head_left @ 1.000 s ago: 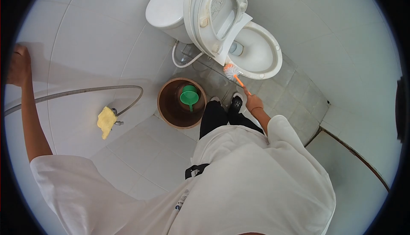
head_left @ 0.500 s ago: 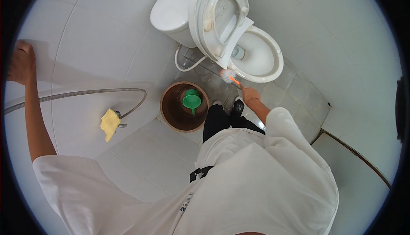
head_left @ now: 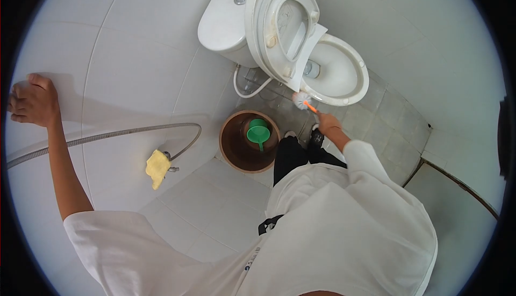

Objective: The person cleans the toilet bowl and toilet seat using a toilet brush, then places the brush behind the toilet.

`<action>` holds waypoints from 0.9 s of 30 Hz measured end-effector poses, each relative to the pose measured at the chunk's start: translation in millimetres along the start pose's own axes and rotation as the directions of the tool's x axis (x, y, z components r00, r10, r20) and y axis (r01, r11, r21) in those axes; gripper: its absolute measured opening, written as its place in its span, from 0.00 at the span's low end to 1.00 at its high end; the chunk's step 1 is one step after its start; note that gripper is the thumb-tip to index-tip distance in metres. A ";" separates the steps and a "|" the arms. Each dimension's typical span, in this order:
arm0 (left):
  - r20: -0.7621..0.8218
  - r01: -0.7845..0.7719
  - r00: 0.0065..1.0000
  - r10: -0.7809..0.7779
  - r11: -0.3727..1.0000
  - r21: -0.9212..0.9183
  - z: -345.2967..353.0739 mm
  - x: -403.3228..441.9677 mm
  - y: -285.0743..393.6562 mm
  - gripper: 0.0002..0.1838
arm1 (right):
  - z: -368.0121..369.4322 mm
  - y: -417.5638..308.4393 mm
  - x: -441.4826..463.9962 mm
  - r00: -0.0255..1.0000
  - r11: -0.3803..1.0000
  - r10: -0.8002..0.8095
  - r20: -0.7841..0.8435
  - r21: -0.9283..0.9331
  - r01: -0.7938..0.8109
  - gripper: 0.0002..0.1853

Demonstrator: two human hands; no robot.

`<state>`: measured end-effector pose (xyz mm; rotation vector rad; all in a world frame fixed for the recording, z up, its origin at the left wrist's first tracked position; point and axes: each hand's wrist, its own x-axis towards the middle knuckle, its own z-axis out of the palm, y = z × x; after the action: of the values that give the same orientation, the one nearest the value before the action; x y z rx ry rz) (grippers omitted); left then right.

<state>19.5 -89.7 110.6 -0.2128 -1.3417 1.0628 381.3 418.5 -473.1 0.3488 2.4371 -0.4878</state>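
Note:
My right hand point(head_left: 329, 122) is wrapped round the orange handle of a toilet brush point(head_left: 302, 101). The brush's white and orange bristles are beside the near outer side of the white toilet bowl point(head_left: 344, 101), close to the raised seat's hinge end; whether they touch it I cannot tell. The seat and lid point(head_left: 258, 38) stand raised against the cistern point(head_left: 220, 27). Far to the left, my left hand point(head_left: 38, 101) rests against the tiled wall point(head_left: 134, 75), with its fingers bent and nothing visible in them.
A brown bucket point(head_left: 224, 152) with a green dipper point(head_left: 258, 133) in it stands left of my feet. A yellow cloth point(head_left: 158, 168) hangs on a wall tap, from which a metal hose point(head_left: 129, 130) runs left. A white pipe point(head_left: 251, 95) curves below the cistern.
The whole view has shifted, so the toilet and bucket sit further right and lower. The brush has moved from the bowl's rim to lower beside it. My left hand's fingers show more on the wall.

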 end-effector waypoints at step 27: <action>0.028 0.081 0.996 -0.081 0.996 -0.030 4.0 0.5 9.6 0.30 | 45.4 22.0 -6.9 0.973 0.897 0.191 -0.130 0.426 -0.119 0.30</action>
<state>11.2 -85.8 105.6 -0.1663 -1.3802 0.9802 418.4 418.1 -508.1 0.7891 2.4242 -0.9442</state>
